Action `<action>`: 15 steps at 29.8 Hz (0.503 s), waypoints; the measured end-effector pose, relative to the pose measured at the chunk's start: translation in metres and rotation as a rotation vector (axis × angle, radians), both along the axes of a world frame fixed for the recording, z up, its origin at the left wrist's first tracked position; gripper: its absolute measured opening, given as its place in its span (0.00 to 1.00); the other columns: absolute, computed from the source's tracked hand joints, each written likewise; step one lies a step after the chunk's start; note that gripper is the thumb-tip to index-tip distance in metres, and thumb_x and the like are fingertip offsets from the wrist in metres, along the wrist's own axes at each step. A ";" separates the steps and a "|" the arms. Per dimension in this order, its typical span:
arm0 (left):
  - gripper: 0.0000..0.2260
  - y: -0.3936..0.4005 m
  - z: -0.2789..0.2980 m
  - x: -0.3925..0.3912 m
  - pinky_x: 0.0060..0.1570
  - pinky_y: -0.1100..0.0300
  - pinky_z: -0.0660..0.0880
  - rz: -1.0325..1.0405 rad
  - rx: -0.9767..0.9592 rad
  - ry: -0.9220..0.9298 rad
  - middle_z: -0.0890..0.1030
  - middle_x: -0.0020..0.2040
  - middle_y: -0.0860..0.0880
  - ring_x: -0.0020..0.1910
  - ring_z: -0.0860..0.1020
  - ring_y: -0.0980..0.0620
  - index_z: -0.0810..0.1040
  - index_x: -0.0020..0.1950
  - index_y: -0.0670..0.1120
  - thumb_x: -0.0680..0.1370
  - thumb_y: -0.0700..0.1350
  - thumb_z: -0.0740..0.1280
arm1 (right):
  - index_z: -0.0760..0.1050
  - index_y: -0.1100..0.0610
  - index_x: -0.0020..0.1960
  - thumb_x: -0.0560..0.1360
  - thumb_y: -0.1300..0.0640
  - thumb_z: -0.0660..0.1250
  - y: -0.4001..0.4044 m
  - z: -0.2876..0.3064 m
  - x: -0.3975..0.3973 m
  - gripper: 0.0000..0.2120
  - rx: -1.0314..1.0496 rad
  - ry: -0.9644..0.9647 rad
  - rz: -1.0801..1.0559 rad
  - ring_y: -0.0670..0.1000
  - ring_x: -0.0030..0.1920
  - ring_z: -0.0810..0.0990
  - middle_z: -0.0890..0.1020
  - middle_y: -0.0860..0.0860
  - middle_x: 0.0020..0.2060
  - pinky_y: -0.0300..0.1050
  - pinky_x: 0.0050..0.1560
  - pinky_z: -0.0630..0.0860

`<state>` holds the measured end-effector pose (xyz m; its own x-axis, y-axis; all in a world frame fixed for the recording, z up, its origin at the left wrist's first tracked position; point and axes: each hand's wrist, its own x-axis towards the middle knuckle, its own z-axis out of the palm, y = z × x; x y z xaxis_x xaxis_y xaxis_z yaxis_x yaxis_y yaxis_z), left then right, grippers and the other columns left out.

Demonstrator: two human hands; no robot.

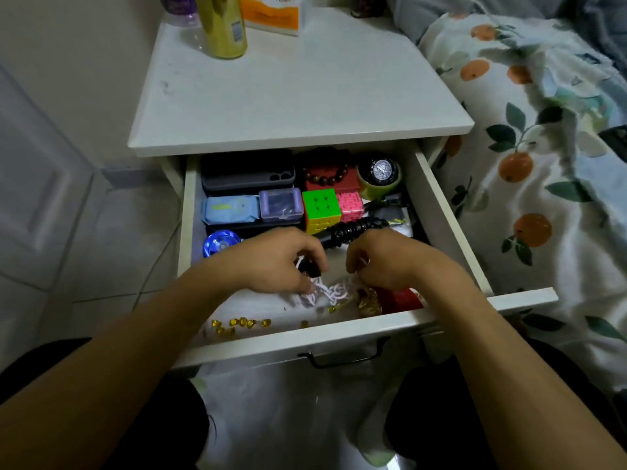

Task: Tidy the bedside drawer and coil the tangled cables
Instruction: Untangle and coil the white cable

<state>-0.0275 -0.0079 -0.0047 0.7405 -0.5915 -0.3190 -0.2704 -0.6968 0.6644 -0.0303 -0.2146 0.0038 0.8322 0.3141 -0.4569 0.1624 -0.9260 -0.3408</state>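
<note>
Both my hands are down in the open drawer (441,212), near its front. My left hand (281,262) has its fingers curled round one end of the white cable (325,293) together with a small dark piece, plug or adapter, I cannot tell which. My right hand (383,262) pinches another stretch of the same cable. The tangle hangs and lies between and just below the two grips, on the drawer floor, running roughly left to right from one hand to the other. The loose bulk sits a little nearer my right hand, touching or just beside a red and gold packet (390,300). I judge the next move calls for drawing the hands apart along that left-right line to find the slack. Count: one white cable that I can make out, maybe more within the knot; one colour cube (320,208); one pink maze cube (349,205); one blue yo-yo (220,244); one watch (381,171); one bead bracelet (325,174); about a dozen yellow beads (242,322) scattered along the front.
</note>
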 end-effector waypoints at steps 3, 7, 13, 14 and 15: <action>0.13 -0.001 0.004 0.001 0.51 0.63 0.75 0.075 -0.057 -0.016 0.79 0.49 0.60 0.48 0.78 0.61 0.80 0.51 0.57 0.71 0.43 0.77 | 0.79 0.49 0.49 0.73 0.59 0.69 -0.010 0.001 0.002 0.07 0.069 -0.069 -0.022 0.43 0.42 0.73 0.74 0.42 0.41 0.34 0.35 0.67; 0.12 0.002 0.012 -0.001 0.52 0.66 0.76 0.209 -0.203 0.079 0.82 0.49 0.58 0.48 0.81 0.61 0.82 0.49 0.56 0.72 0.39 0.76 | 0.80 0.51 0.54 0.73 0.60 0.68 -0.019 0.003 -0.001 0.10 0.139 -0.120 -0.075 0.46 0.48 0.76 0.78 0.46 0.47 0.39 0.45 0.72; 0.08 -0.001 0.015 -0.003 0.46 0.70 0.76 0.337 -0.335 0.050 0.84 0.41 0.55 0.44 0.83 0.58 0.84 0.47 0.50 0.75 0.37 0.73 | 0.76 0.50 0.62 0.72 0.55 0.69 -0.028 0.006 -0.010 0.19 0.183 -0.153 -0.035 0.46 0.51 0.73 0.74 0.48 0.54 0.37 0.48 0.70; 0.07 -0.001 0.015 -0.003 0.44 0.69 0.76 0.391 -0.381 0.065 0.85 0.40 0.54 0.43 0.84 0.57 0.84 0.46 0.49 0.75 0.37 0.73 | 0.74 0.49 0.64 0.71 0.52 0.71 -0.029 0.006 -0.012 0.22 0.180 -0.137 -0.016 0.46 0.52 0.71 0.71 0.47 0.54 0.39 0.52 0.71; 0.06 -0.002 0.014 -0.002 0.43 0.67 0.77 0.439 -0.426 0.089 0.85 0.39 0.52 0.42 0.84 0.55 0.84 0.46 0.48 0.74 0.37 0.73 | 0.72 0.48 0.65 0.70 0.49 0.73 -0.029 0.006 -0.015 0.25 0.177 -0.124 -0.011 0.47 0.53 0.71 0.68 0.47 0.54 0.42 0.56 0.71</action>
<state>-0.0299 -0.0101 0.0097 0.9252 -0.3265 -0.1932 0.0504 -0.3989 0.9156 -0.0456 -0.2438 0.0097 0.8823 0.3709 -0.2896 0.2031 -0.8553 -0.4766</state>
